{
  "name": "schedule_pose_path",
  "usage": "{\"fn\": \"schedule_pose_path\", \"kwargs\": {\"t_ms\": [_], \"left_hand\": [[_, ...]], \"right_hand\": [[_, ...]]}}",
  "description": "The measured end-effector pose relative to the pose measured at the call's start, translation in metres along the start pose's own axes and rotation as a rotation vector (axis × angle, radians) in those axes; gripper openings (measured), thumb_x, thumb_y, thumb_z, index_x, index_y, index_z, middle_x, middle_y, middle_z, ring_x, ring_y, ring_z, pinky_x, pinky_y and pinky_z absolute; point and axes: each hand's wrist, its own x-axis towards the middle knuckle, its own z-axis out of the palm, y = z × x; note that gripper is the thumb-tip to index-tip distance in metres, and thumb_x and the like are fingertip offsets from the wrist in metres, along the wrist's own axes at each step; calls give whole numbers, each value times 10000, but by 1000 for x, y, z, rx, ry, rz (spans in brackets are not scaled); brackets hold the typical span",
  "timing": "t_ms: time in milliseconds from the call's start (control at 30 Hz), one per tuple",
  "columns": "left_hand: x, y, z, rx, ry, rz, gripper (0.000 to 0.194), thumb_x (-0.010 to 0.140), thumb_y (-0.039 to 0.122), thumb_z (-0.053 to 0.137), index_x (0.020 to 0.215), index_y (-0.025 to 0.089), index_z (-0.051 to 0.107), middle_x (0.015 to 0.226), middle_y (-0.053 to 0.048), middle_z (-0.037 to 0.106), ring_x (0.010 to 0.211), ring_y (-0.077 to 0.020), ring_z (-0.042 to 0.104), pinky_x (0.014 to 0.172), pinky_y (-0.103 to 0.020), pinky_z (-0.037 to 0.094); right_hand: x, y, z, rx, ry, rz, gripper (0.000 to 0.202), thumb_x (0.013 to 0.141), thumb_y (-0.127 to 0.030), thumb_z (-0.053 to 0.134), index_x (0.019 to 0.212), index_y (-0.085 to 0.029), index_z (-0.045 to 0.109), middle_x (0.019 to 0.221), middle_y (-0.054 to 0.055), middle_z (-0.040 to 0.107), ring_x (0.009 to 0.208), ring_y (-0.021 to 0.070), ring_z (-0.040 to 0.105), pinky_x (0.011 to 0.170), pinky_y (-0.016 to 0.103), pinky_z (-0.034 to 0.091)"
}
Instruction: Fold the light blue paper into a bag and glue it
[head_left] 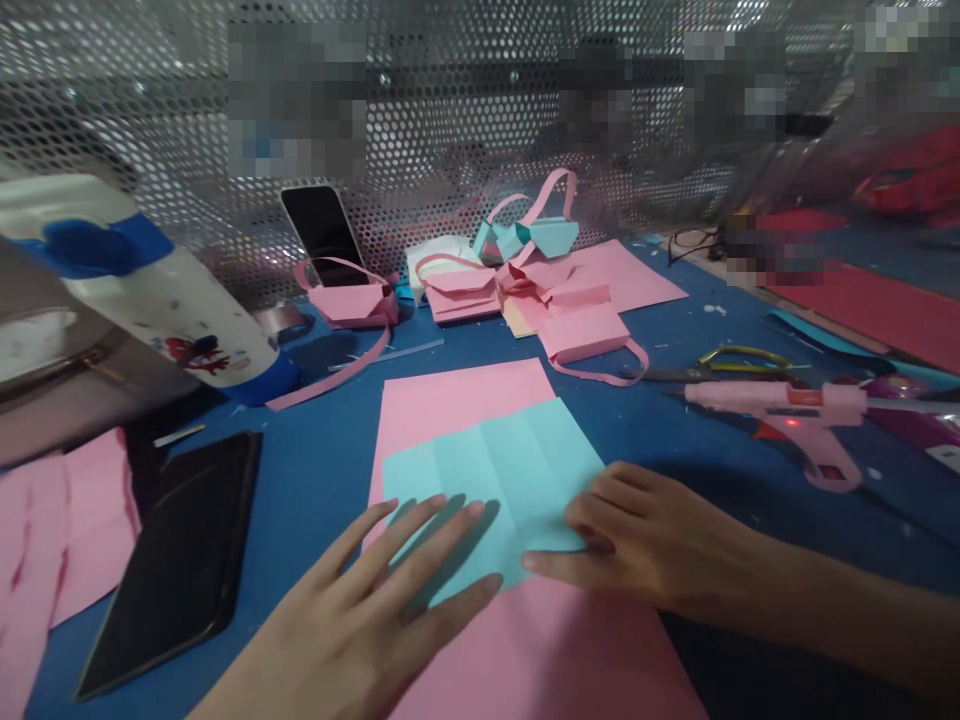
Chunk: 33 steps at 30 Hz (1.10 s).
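A light-blue sheet of paper (491, 475) with several straight crease lines lies over a larger pink sheet (442, 405) on the blue table. My left hand (375, 610) rests palm down on its near left part, fingers spread. At the right edge of the blue paper is my right hand (652, 540), fingers curled, thumb stretched along the near edge; it pinches that edge. The palm sides of both hands are hidden.
Small folded paper bags (581, 330) and an upright phone (322, 230) stand behind. To the right lie a pink glue gun (780, 400) with a red light and scissors (742, 360). A bottle (187, 310), dark tablet-like slab (180, 560) and creased pink paper (82, 530) are left.
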Motion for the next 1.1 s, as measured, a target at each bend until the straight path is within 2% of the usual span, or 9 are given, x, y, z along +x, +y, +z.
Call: {"fn": "schedule_pose_path", "kwargs": {"t_ms": [133,300,467,667,767,867,933,1000,1100], "left_hand": [[-2,1,1,40,5,36,433,1026,196,367,1414,364,463,1547,13,382,1368,-261,408,1165,-460,182],[-1,5,-3,97,-6,42,452,1022,178,334,1426,353,441,1552,-4,374,1375,-267,403,1149,-475,219],[-14,7,-6,201,1,18,494,1003,119,280,1380,352,499,1525,-2,422,1395,-259,375,1148,-467,213],[-44,3,-3,196,55,-34,458,1001,207,300,1393,339,498,1535,-1,405,1451,-250,257,1184,-420,113],[-47,-2,-9,182,106,15,390,967,278,427,1333,298,563,1519,-7,433,1430,-241,301,1188,-356,112],[-38,-5,-25,36,47,32,424,900,238,505,1318,261,572,1515,-22,438,1368,-224,409,1119,-292,308],[-25,-7,-35,-83,-11,-15,452,854,139,462,1252,292,613,1518,1,431,1344,-230,445,1049,-322,418],[-5,-11,-41,-180,-26,-107,476,825,60,412,1127,327,664,1485,29,470,1316,-227,481,1019,-351,456],[41,-32,-39,-341,53,-229,341,882,100,408,1055,251,659,1268,-43,643,1124,-202,625,923,-309,519]], "right_hand": [[5,-3,-2,-29,-10,-39,388,978,-130,449,1345,-237,517,867,17,551,735,163,461,686,330,337],[14,-10,0,-23,-4,-89,363,999,-162,423,1343,-217,528,905,33,556,792,177,455,707,336,328],[3,-15,-2,-87,33,17,331,990,-162,449,1282,-256,574,822,27,534,756,186,446,675,329,299],[-41,-18,-18,-229,-12,240,520,767,-5,470,1209,-241,608,823,43,559,743,219,459,687,346,310],[-54,-20,-23,-309,-19,304,557,669,-13,499,1173,-216,622,839,58,584,766,242,472,690,357,313],[-55,-23,-26,-338,-8,359,518,647,-31,503,1120,-192,641,842,62,602,742,243,477,671,360,308],[-50,-25,-28,-320,19,411,432,675,-33,487,1037,-196,657,840,57,608,723,234,482,665,360,307],[-43,-27,-29,-294,78,464,349,732,-23,453,955,-197,657,823,55,605,704,221,487,652,353,304],[-33,-31,-27,-232,202,489,307,828,-17,393,911,-178,640,796,59,594,687,195,500,640,328,317]]}}
